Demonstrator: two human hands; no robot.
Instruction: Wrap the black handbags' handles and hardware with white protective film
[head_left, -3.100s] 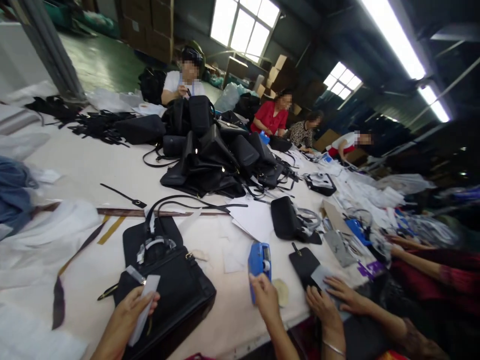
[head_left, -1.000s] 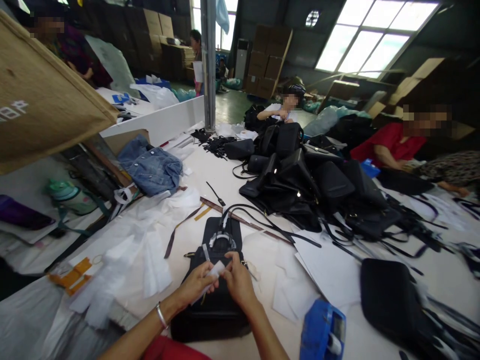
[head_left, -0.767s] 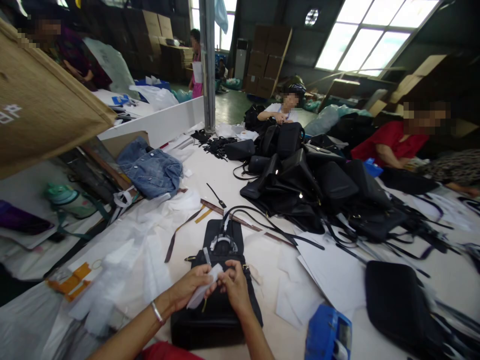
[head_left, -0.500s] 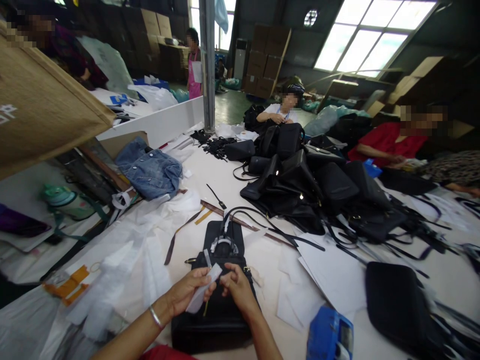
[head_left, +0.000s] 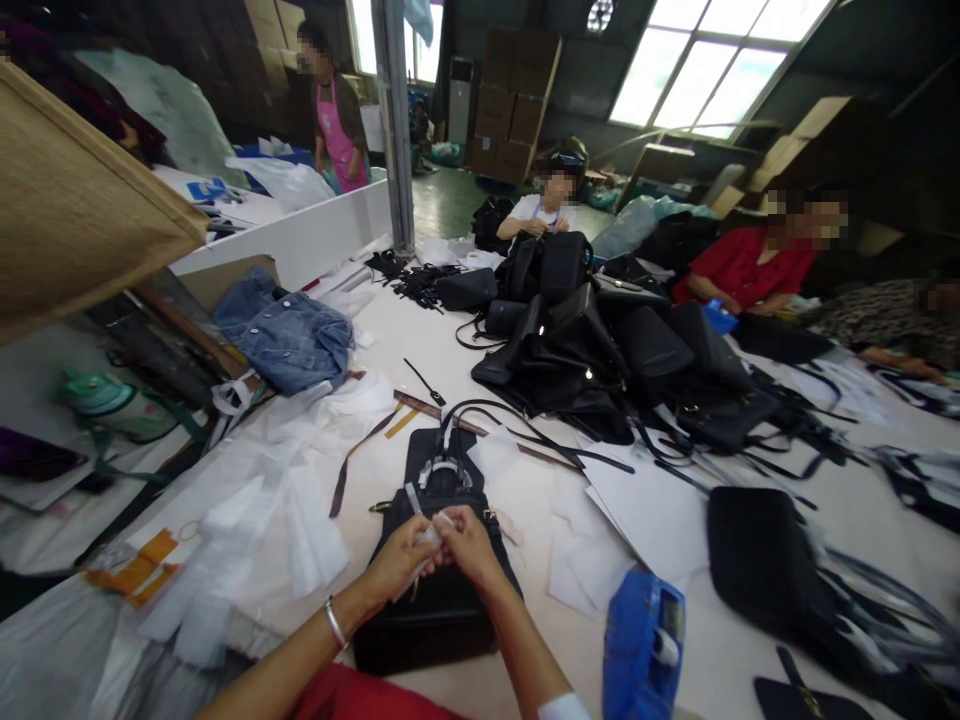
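Note:
A black leather bag (head_left: 427, 630) lies on the table in front of me, its flap (head_left: 469, 470) laid back towards the far side. White wrapping (head_left: 444, 468) surrounds its handle. Above the bag, my left hand (head_left: 401, 560) is closed on a strip of thin white wrapping material (head_left: 429, 540). My right hand (head_left: 469, 545) meets it, fingers pinched at the strip's upper end. Both hands partly hide the strip. A narrow pale strap piece (head_left: 412, 497) stands just beyond my left fingers.
Piled black bags (head_left: 577, 340) cover the far middle. Left of me lie loose white sheets (head_left: 225, 560) and a denim garment (head_left: 289, 330). At right are a blue tape dispenser (head_left: 641, 645), white paper (head_left: 652, 510) and another black bag (head_left: 757, 550). Co-workers sit across the table.
My right hand has moved in from beside the strip to pinch its upper end, next to my left hand. The view has shifted slightly. A person in a pink apron has come nearer at the back.

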